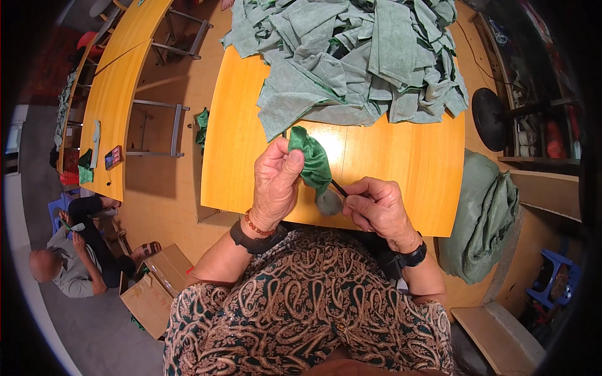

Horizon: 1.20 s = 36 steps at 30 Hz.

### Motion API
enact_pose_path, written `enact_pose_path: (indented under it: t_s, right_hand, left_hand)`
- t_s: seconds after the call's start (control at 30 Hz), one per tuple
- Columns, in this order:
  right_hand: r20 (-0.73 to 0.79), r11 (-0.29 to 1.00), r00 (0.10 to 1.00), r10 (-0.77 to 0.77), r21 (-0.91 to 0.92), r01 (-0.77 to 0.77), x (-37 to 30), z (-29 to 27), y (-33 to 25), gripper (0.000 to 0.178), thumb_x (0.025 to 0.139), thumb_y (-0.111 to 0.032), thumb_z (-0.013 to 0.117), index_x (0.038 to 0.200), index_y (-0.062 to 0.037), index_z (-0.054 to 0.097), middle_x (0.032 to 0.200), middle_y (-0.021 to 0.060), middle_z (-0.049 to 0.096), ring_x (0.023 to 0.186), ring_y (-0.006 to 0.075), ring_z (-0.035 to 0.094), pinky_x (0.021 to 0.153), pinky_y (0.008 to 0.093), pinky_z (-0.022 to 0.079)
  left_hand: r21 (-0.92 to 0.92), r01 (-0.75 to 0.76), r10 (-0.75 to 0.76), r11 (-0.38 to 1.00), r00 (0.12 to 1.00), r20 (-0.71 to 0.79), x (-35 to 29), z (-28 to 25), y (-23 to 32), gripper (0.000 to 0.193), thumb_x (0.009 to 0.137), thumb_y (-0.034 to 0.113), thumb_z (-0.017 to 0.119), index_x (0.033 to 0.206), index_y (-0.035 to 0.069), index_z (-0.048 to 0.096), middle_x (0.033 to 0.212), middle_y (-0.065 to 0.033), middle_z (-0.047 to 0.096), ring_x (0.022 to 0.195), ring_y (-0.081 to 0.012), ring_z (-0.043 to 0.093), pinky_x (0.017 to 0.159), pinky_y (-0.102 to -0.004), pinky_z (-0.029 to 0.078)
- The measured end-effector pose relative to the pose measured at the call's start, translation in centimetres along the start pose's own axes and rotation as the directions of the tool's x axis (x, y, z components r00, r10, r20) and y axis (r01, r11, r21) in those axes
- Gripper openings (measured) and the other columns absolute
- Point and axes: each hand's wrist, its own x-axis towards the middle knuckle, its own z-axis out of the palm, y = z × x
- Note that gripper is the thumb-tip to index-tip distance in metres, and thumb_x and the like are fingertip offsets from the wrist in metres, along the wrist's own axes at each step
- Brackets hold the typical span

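Left hand fingers pinch green fabric piece; right hand fingers clamp thin dark stem just beside it. Mid-wrapping, seemingly; next needs tighter gathering.

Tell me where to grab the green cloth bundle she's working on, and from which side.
Grip the green cloth bundle at its bunched upper part, coming from the left, where the left hand already pinches it. It narrows downward to a thin dark rod that the right hand holds, so the lower end is likely too slim and already taken.
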Motion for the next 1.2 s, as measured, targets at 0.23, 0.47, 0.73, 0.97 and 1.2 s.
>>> enact_pose_path:
  t_s: [0.23,0.47,0.73,0.97,1.2]
  right_hand:
    - [-0.031,0.960,0.999,0.026,0.280,-0.017,0.4,0.3,0.7,0.012,0.094,-0.001,0.059,0.104,0.0028,0.064,0.074,0.0076,0.065,0.043,0.0056,0.045,0.039,0.0195,0.034]
    - [0.063,0.927,0.996,0.065,0.366,-0.083,-0.1,-0.2,1.4,0.013,0.094,-0.006,0.061,0.104,0.0016,0.064,0.074,0.0073,0.064,0.042,0.0055,0.044,0.037,0.0189,0.032]
    - [0.018,0.950,0.999,0.039,0.310,-0.042,0.1,-0.5,1.1,0.013,0.094,-0.005,0.061,0.105,0.0023,0.063,0.074,0.0087,0.065,0.043,0.0063,0.046,0.038,0.0194,0.033]
    - [0.039,0.946,0.998,0.049,0.318,-0.059,0.3,-0.3,1.7,0.012,0.093,-0.003,0.061,0.103,0.0030,0.063,0.074,0.0112,0.065,0.041,0.0080,0.045,0.037,0.0201,0.033]
    - [0.069,0.963,0.997,0.025,0.268,-0.042,0.2,-0.8,1.1,0.014,0.092,-0.005,0.063,0.103,0.0038,0.063,0.074,0.0139,0.065,0.040,0.0088,0.044,0.037,0.0204,0.033]
  left_hand:
    - [0.107,0.066,-0.063,0.992,0.998,-0.029,-1.5,0.5,-1.4,0.020,0.098,0.027,0.062,0.095,0.008,0.060,0.091,-0.0003,0.064,0.077,-0.0063,0.057,0.064,-0.0222,0.046]
    - [-0.136,0.068,-0.083,0.988,0.991,-0.109,-1.2,0.9,-0.8,0.020,0.100,0.022,0.058,0.110,0.005,0.063,0.107,-0.0034,0.067,0.097,-0.0140,0.063,0.089,-0.0332,0.049]
    - [0.023,0.092,-0.091,0.995,0.995,-0.040,-1.8,0.7,-1.6,0.028,0.101,0.029,0.057,0.108,0.003,0.063,0.100,-0.0016,0.066,0.091,-0.0089,0.058,0.085,-0.0260,0.047]
    - [0.020,0.008,-0.006,1.000,0.995,-0.102,-1.1,2.2,-0.3,0.028,0.101,0.029,0.057,0.111,0.003,0.056,0.098,-0.0015,0.063,0.089,-0.0086,0.058,0.083,-0.0258,0.048]
    - [0.121,-0.106,0.116,0.987,0.991,-0.073,0.3,0.5,0.9,0.020,0.098,0.020,0.064,0.106,0.004,0.054,0.090,-0.0005,0.064,0.080,-0.0053,0.058,0.076,-0.0216,0.048]
